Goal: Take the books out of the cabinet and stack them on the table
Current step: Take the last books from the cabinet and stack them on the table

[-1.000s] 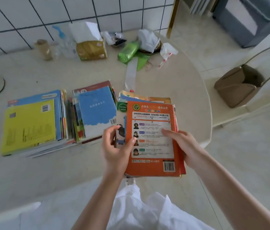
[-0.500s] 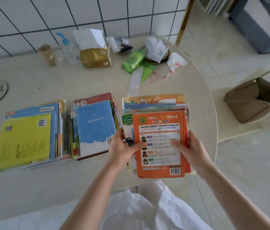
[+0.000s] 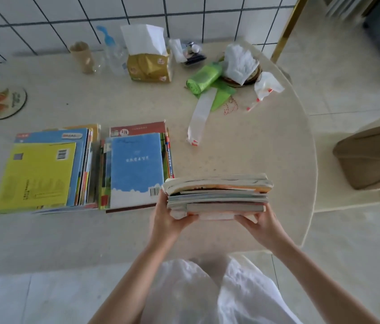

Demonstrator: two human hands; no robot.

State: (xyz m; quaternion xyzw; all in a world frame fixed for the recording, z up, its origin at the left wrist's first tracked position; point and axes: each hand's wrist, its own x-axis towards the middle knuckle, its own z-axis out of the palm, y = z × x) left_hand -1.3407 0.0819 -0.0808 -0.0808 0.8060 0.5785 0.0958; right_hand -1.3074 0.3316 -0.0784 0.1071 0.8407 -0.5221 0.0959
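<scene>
Nearby, two book piles (image 3: 86, 169); both hands (image 3: 214, 220) gripping a tilted book stack (image 3: 217, 195).

Book bundle (image 3: 217, 196) stands edge-on beside two flat stacks (image 3: 91, 167).

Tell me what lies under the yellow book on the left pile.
Under the yellow book lies a blue-covered book, then many thinner books showing only coloured edges. Their covers are hidden, and so is the table beneath the pile.

Single head-worn wide-angle view, steeply down onto the near table (image 3: 266, 146).
</scene>
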